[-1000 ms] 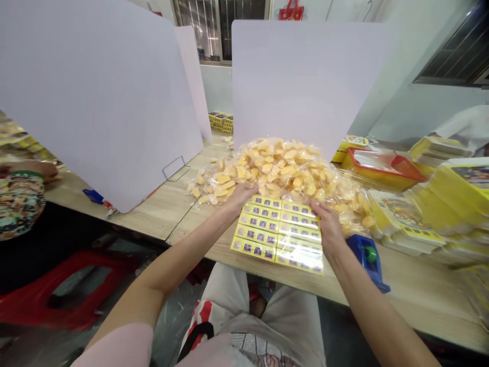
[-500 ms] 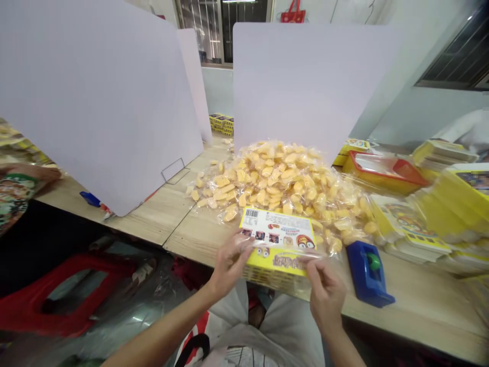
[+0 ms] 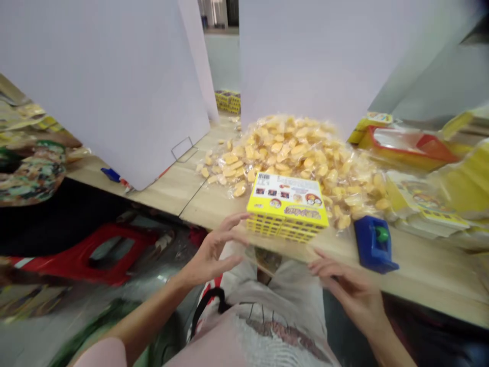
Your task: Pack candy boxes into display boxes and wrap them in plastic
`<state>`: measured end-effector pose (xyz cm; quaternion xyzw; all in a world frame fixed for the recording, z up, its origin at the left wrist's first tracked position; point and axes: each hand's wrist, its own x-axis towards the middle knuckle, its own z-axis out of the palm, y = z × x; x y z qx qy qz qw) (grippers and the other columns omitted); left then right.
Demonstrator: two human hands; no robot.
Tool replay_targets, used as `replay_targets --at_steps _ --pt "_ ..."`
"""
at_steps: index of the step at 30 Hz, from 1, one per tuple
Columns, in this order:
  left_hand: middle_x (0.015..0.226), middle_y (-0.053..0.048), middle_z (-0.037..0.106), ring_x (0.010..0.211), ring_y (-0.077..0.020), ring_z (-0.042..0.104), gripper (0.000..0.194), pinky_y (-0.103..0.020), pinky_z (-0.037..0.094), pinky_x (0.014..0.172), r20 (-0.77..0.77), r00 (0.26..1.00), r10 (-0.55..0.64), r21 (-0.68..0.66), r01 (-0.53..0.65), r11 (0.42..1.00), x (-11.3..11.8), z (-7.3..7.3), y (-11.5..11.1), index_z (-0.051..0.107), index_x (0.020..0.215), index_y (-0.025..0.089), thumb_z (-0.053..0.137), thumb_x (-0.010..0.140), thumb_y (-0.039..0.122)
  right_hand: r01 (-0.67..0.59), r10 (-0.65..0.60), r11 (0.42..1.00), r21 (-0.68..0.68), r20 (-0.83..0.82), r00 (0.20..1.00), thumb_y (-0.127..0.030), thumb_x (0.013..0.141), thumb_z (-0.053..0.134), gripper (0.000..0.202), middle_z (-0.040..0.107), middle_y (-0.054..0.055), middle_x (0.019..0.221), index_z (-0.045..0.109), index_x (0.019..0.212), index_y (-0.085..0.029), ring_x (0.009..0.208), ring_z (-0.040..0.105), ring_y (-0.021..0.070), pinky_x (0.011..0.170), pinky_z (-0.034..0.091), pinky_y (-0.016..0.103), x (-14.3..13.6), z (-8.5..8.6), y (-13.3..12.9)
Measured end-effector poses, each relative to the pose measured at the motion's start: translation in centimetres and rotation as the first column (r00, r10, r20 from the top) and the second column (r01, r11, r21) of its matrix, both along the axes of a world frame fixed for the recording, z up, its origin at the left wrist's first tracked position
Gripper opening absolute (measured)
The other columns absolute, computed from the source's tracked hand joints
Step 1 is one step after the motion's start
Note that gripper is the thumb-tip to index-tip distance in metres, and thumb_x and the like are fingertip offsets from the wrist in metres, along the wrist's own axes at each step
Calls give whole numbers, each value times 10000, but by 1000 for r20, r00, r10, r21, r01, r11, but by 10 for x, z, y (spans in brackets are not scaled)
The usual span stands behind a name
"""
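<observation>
A white and yellow printed box [image 3: 286, 201] rests near the front edge of the wooden table, its yellow latticed side facing me. My left hand [image 3: 219, 250] is at the box's left front corner, fingers spread and thumb apart. Off the right front corner is my right hand [image 3: 349, 290], its fingers stretched loosely toward the box, slightly blurred. Between the hands, below the table edge, a faint see-through film [image 3: 273, 267] shows; whether either hand touches it is unclear. Behind the box lies a heap of yellow pieces in clear wrappers [image 3: 286, 148].
A blue tape dispenser [image 3: 374, 244] stands right of the box. Flat yellow cartons [image 3: 424, 204] and a red and yellow tray [image 3: 412, 148] lie farther right. White partition boards [image 3: 126, 92] rise behind. At left are another person's patterned sleeve [image 3: 38, 173] and a red stool [image 3: 110, 250].
My hands have come away from the box's top front edge, where they pinched clear film, and moved lower and apart. The view has tipped downward, and more of the box's front side shows.
</observation>
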<state>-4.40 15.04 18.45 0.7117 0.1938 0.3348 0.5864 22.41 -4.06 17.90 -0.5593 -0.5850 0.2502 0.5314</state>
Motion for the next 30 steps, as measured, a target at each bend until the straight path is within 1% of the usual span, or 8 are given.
replay_targets --at_steps 1,3,5,7,10,14,21,30 --pt "1454 -100 448 1366 -334 374 331 -493 362 1097 20 997 77 -193 -71 979 -9 -11 -15 682 1057 226 706 786 415 -52 52 998 -45 3 999 -85 827 623 181 728 21 867 693 878 -244 856 703 222 1040 459 508 -8 -4 -15" --pt "1393 -160 485 1231 -346 519 539 -487 505 927 -81 972 219 -599 -223 769 -20 -37 -44 598 1148 201 643 782 595 -88 90 988 -126 12 996 -83 832 605 163 714 15 836 664 834 -235 839 700 212 1028 478 499 -24 -16 -40" --pt "1190 -189 612 984 -321 654 609 -453 564 736 -244 961 131 -820 -277 501 -24 -64 -72 568 1096 161 630 751 659 -79 86 982 -173 35 996 -83 841 581 157 698 9 812 632 798 -225 822 697 197 1041 468 499 -40 -34 -59" --pt "918 -161 687 731 -253 684 562 -373 557 629 -319 948 -26 -876 -284 389 -26 -85 -95 584 924 116 761 647 572 -54 67 979 -195 61 996 -81 848 556 163 685 4 802 604 772 -216 821 693 186 1041 467 493 -52 -53 -76" --pt "652 -82 664 557 -156 633 417 -240 489 541 -342 937 -69 -847 -276 454 -31 -100 -119 583 705 104 828 549 404 -13 36 975 -223 98 994 -83 856 526 175 673 -2 789 573 746 -211 829 688 177 1028 476 468 -61 -71 -99" --pt "600 -63 658 526 -115 604 333 -205 457 526 -340 939 -42 -766 -251 592 -44 -102 -133 636 651 92 770 607 394 56 -6 966 -251 195 981 -118 857 557 117 685 35 918 606 809 -213 922 671 201 901 526 370 -65 -67 -110" --pt "622 -61 666 542 -107 582 331 -205 452 538 -279 960 -2 -634 -182 751 -50 -103 -145 706 717 77 724 672 404 -72 97 988 -137 189 977 -147 873 591 113 666 57 963 680 909 -208 912 636 190 837 497 331 -120 -53 -39" --pt "624 -40 651 558 -107 558 186 -209 448 565 -238 971 14 -427 -117 896 -45 -106 -144 709 701 98 581 698 234 -131 214 907 -401 169 962 -51 741 641 127 616 8 761 648 713 -174 719 577 158 679 432 286 -154 -66 5"
